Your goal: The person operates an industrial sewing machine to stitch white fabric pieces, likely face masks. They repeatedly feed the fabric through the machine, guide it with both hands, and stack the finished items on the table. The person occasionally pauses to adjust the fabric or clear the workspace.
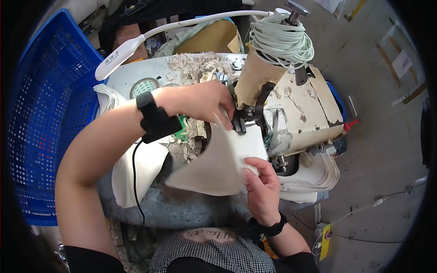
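fabric piece [223, 159] — white, curved, lifted at one edge — under sewing-machine head

Sewing workshop: worn industrial sewing machine [300, 109] (lint-strewn), stacked fabric pieces [314, 175], blue crate [45, 113].

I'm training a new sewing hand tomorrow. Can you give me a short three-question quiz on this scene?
1. True or false: the right hand holds the lower edge of the white fabric piece.
2. Where is the left hand? A) on the blue basket B) at the fabric's top, beside the sewing machine C) on the lamp
3. What is wound on the cone on top of the machine?

Key: 1 true; 2 B; 3 pale green thread.
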Demonstrator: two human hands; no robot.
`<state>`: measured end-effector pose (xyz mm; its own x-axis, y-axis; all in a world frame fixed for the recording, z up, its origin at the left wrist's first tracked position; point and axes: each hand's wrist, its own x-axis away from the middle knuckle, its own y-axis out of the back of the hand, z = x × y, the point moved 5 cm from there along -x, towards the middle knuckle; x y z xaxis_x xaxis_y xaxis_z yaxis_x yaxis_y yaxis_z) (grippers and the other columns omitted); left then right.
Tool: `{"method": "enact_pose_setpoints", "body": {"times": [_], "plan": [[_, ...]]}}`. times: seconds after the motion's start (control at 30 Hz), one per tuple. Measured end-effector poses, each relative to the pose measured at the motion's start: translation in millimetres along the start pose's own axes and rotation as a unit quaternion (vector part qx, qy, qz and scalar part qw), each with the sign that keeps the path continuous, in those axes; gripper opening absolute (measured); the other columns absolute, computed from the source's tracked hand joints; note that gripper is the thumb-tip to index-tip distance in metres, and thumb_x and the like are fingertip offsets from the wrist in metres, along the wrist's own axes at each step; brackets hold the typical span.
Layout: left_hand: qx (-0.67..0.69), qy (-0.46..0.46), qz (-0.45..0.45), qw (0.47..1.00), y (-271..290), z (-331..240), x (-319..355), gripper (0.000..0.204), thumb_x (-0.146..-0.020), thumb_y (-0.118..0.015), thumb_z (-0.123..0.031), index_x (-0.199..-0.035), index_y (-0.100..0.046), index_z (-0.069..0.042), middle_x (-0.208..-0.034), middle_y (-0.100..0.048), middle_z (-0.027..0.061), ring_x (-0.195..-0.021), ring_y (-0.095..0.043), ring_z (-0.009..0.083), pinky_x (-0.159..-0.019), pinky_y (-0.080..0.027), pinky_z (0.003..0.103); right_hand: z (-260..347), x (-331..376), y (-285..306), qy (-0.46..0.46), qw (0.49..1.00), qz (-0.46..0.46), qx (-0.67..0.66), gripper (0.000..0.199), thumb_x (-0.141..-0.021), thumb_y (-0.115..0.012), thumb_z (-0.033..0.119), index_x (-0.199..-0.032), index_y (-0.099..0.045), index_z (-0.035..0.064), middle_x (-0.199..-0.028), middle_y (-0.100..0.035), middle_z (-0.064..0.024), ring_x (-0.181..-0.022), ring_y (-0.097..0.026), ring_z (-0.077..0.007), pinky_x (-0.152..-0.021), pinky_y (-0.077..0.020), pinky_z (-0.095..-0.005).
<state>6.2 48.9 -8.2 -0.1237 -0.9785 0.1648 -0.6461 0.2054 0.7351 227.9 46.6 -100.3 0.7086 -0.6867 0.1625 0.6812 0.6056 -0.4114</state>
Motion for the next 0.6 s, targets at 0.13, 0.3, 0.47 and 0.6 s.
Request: {"method": "enact_pose_setpoints", "body": {"times": [0.13,0.3,0.47,0.6], "plan": [[0.025,0.009,-0.022,0.999,-8.2,-4.5,2.4,0.024,-0.078,-0.067,-0.024,-0.087,-0.072,-0.002,-0.073,-0.067,0.0118,-0.066,-0.062,0.0209,-0.065,-0.048,0.030,-1.9,8.5,14.2,0.071,0.997,-0.011,0.020,0.020,-0.086,-0.063,-0.001,-0.106,-0.064,-0.0004,-0.103,-0.066,-0.0055,-0.092,-0.062,-0.0121,-0.082,-0.0481,-0.0254],[-0.020,0.064,-0.028,0.997,-4.8,-1.5,10.8,0.026,-0.078,-0.068,-0.027,-0.082,-0.070,-0.001,-0.067,-0.064,0.0114,-0.060,-0.058,0.0198,-0.060,-0.046,0.031,15.4,2.4,28.8,0.091,0.992,-0.030,0.083,0.013,-0.085,-0.062,-0.003,-0.097,-0.067,-0.0007,-0.095,-0.068,-0.0053,-0.085,-0.063,-0.0125,-0.078,-0.0494,-0.0252],[-0.017,0.059,-0.052,0.997,-14.6,1.0,9.4,0.026,-0.078,-0.067,-0.026,-0.080,-0.070,-0.001,-0.065,-0.064,0.0105,-0.058,-0.060,0.0178,-0.058,-0.048,0.030,36.4,-13.1,40.8,0.076,0.990,0.010,0.115,0.011,-0.085,-0.062,-0.003,-0.093,-0.068,0.0005,-0.088,-0.069,-0.0034,-0.078,-0.063,-0.0092,-0.070,-0.0497,-0.0229],[0.061,0.184,0.046,0.980,-14.2,-2.2,10.5,0.029,-0.080,-0.066,-0.025,-0.079,-0.069,0.004,-0.061,-0.064,0.0089,-0.053,-0.064,0.0125,-0.053,-0.052,0.024,60.9,-29.0,49.9,0.054,0.980,0.049,0.185,0.018,-0.085,-0.062,-0.005,-0.102,-0.065,-0.0004,-0.094,-0.068,-0.0025,-0.083,-0.061,-0.0075,-0.074,-0.0490,-0.0222]]}}
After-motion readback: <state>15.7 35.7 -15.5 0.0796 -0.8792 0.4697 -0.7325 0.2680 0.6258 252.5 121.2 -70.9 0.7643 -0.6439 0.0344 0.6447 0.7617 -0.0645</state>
